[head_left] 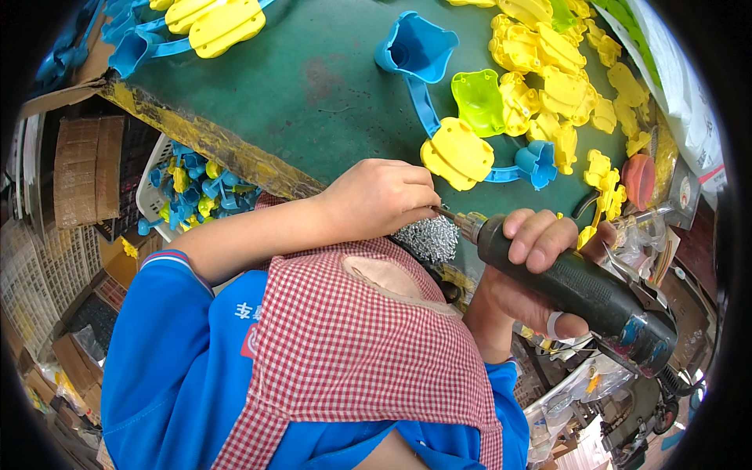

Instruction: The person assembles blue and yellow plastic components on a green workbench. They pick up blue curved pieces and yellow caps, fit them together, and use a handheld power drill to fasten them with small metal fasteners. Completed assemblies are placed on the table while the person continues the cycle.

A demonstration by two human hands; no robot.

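A red-and-white checked apron (pixel 352 352) over a blue jacket (pixel 180 368) filled the near foreground. Beyond it stretched a worn green surface (pixel 313 86) edged with chipped yellow paint. A white plastic sack (pixel 681 86) with a red-and-dark label lay along its far right side, and brown cardboard boxes (pixel 86 164) stood stacked on the floor at left. Beside them, below the surface's edge, a white slatted basket (pixel 160 196) held small blue and yellow plastic pieces.

The right hand (pixel 540 266) wrapped its fingers firmly round the dark, matte barrel of a powered screwdriver (pixel 580 294), whose metal tip pointed leftward toward the other hand. The left hand (pixel 380 196) had its fingers curled tight together, pinching something at the driver's bit; what it pinched could not be made out. Just under that hand sat a heap of small silvery screws (pixel 427 239) at the surface's near edge.

Further out lay glossy moulded plastic parts: a blue cup-shaped piece (pixel 415 51) on a blue strap, a yellow lobed shell (pixel 458 153), a lime-green shell (pixel 478 102), and a loose pile of yellow shells (pixel 556 70) toward the right. A round red lid (pixel 641 178) rested near the right rim.
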